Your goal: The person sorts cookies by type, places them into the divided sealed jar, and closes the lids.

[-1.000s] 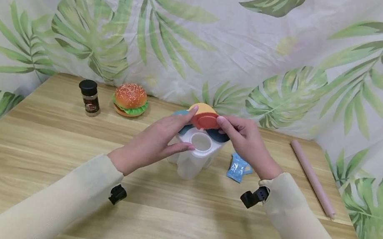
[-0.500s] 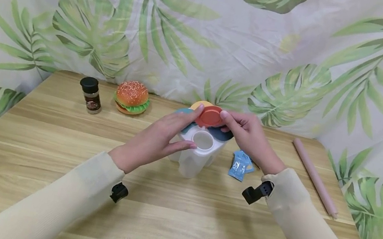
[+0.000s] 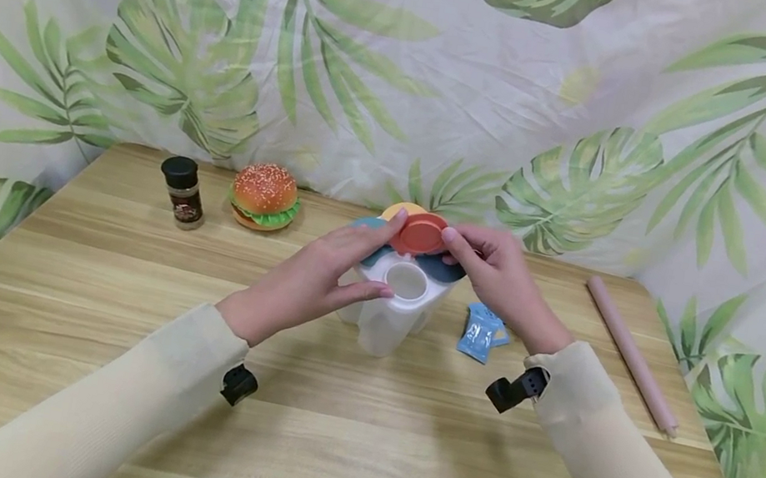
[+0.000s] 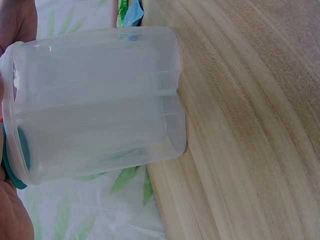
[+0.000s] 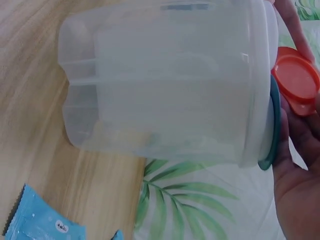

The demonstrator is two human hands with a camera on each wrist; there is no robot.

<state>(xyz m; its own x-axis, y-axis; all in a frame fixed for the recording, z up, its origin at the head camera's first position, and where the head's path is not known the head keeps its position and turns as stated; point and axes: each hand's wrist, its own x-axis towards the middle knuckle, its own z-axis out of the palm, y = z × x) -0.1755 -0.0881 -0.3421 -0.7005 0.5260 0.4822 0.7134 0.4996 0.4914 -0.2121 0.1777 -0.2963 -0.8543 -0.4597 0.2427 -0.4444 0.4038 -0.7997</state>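
A clear plastic storage container (image 3: pixel 381 332) stands upright on the table. Its white top has a round opening (image 3: pixel 405 282) at the front, with a red flip lid (image 3: pixel 422 234) raised behind it. My right hand (image 3: pixel 505 281) pinches this red lid at its right edge, thumb in front. Across the left of the top lies my left hand (image 3: pixel 316 274), fingers extended; the thumb rests at the opening's rim and a fingertip touches the red lid's left edge. Yellow (image 3: pixel 399 210), teal and dark blue lids sit around it. The container (image 4: pixel 95 105) looks translucent and see-through in both wrist views.
Blue sachets (image 3: pixel 479 335) lie right of the container. A pink rolling pin (image 3: pixel 630 352) rests near the right edge. At the back left stand a toy burger (image 3: pixel 264 198) and a black-capped spice jar (image 3: pixel 182 194). A leaf-print cloth (image 3: pixel 471 76) hangs behind the table.
The red lid has tilted back farther and slightly to the right, with my right hand still pinching it. My left hand has stayed on the container's top.
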